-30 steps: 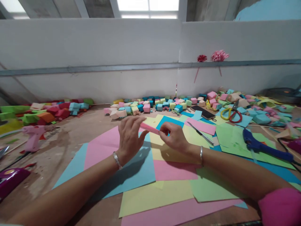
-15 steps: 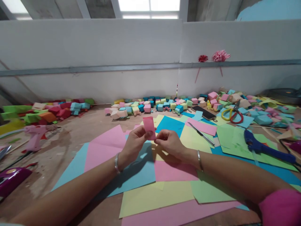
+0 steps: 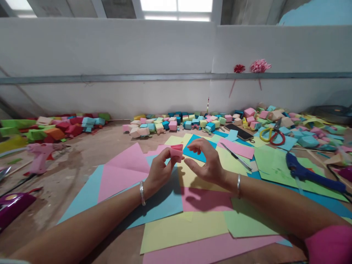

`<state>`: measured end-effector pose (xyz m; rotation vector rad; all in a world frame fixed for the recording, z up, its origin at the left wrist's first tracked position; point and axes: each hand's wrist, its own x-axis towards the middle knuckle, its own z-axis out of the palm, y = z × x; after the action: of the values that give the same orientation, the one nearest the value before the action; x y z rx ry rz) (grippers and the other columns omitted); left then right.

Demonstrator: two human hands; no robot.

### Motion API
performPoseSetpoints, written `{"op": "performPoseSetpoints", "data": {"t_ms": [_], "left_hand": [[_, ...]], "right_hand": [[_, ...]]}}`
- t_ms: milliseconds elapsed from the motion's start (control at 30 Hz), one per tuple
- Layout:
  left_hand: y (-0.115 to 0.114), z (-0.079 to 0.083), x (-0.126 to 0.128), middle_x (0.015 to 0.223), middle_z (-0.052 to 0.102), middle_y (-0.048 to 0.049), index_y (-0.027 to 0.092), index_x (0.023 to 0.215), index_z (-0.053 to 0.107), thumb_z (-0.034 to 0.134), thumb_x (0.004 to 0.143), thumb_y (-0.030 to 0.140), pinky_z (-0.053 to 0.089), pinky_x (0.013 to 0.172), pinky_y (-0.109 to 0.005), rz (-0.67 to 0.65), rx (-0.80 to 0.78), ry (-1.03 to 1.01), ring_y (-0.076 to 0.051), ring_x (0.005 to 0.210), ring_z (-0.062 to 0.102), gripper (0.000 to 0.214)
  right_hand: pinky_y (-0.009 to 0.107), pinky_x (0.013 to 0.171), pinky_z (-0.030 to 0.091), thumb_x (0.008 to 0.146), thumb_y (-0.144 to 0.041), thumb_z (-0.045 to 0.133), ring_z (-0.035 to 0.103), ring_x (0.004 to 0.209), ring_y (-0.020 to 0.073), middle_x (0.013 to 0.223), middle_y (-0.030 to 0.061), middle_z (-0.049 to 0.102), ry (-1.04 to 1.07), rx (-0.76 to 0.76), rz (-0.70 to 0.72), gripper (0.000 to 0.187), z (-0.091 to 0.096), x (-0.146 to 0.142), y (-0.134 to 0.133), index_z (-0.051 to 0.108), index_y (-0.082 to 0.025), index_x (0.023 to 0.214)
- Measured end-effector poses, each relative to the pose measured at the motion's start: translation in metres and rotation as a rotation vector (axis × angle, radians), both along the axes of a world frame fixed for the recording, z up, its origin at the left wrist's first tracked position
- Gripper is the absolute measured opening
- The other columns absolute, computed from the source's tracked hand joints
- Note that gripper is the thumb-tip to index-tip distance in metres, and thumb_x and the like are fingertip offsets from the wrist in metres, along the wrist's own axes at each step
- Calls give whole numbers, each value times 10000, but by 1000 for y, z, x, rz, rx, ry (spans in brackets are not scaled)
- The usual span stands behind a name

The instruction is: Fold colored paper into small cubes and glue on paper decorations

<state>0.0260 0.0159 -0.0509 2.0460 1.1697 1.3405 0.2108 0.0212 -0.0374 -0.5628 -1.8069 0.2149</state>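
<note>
A small folded piece of pink paper (image 3: 176, 152) is pinched between the thumb and fingers of my left hand (image 3: 161, 168). Its top gapes a little, showing a darker pink inside. Just to the right, my right hand (image 3: 207, 161) is open, thumb and curved fingers apart, with nothing between them and not touching the paper. Both hands are above overlapping coloured sheets, among them a light blue sheet (image 3: 162, 205), a yellow sheet (image 3: 187, 229) and a large pink sheet (image 3: 121, 179).
Small paper cubes (image 3: 172, 125) line the back by the white wall. On the right lie a craft knife (image 3: 236, 157), a phone (image 3: 239, 132), scissors (image 3: 272, 135) and a blue glue gun (image 3: 313, 174). A pink glue gun (image 3: 40, 157) is at left.
The pink paper has gone from a flat upright strip to a folded, gaping shape in my left hand. My right hand has let go, opened and moved slightly right.
</note>
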Motion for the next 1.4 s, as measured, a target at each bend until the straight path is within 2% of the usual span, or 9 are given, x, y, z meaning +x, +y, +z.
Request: {"op": "performPoseSetpoints", "data": {"t_ms": [167, 367, 800, 933, 1033, 1267, 1400], "left_hand": [[-1, -1, 0, 847, 662, -20, 207, 888, 604, 508, 898, 227, 450, 751, -292, 64, 50, 112, -175, 823, 599, 98], [-3, 0, -1, 708, 611, 19, 211, 800, 557, 523, 888, 226, 378, 588, -254, 167, 143, 228, -138, 613, 525, 95], [10, -9, -14, 829, 684, -48, 192, 913, 577, 479, 920, 204, 455, 660, -291, 245, 491, 470, -192, 748, 627, 99], [13, -7, -17, 785, 683, -48, 188, 912, 586, 442, 948, 231, 428, 631, -291, 251, 580, 557, -189, 697, 612, 154], [15, -5, -18, 713, 659, -34, 185, 882, 587, 437, 957, 239, 389, 582, -280, 269, 628, 603, -173, 624, 579, 176], [16, -6, -16, 660, 644, -31, 170, 875, 594, 447, 960, 243, 370, 543, -277, 295, 687, 631, -170, 574, 573, 185], [16, -7, -15, 760, 706, -45, 174, 974, 604, 459, 959, 250, 441, 599, -269, 232, 703, 613, -173, 656, 642, 164]], "right_hand": [[388, 772, 498, 832, -255, 644, 551, 917, 223, 941, 76, 576, -10, 137, -54, 196, 2, 0, 1, 543, -227, 998], [378, 781, 503, 893, -206, 570, 570, 896, 206, 917, 66, 591, -87, 169, -99, 67, 1, 0, 4, 609, -236, 939], [351, 758, 514, 877, -198, 621, 631, 869, 196, 872, 61, 674, -80, 189, -94, 37, -2, -2, 9, 588, -203, 860], [308, 693, 505, 872, -179, 629, 639, 762, 175, 772, 46, 676, -75, 193, -60, 81, -2, -3, 7, 581, -194, 808], [290, 658, 501, 866, -173, 636, 628, 721, 165, 751, 45, 677, -56, 174, -60, 99, -2, -3, 6, 585, -188, 782], [283, 685, 523, 884, -164, 601, 640, 743, 156, 750, 32, 691, -55, 174, -69, 99, 0, -4, 7, 629, -193, 794], [269, 663, 523, 887, -159, 597, 636, 713, 147, 729, 31, 693, -54, 208, -87, 125, 3, -4, 4, 633, -186, 770]]}}
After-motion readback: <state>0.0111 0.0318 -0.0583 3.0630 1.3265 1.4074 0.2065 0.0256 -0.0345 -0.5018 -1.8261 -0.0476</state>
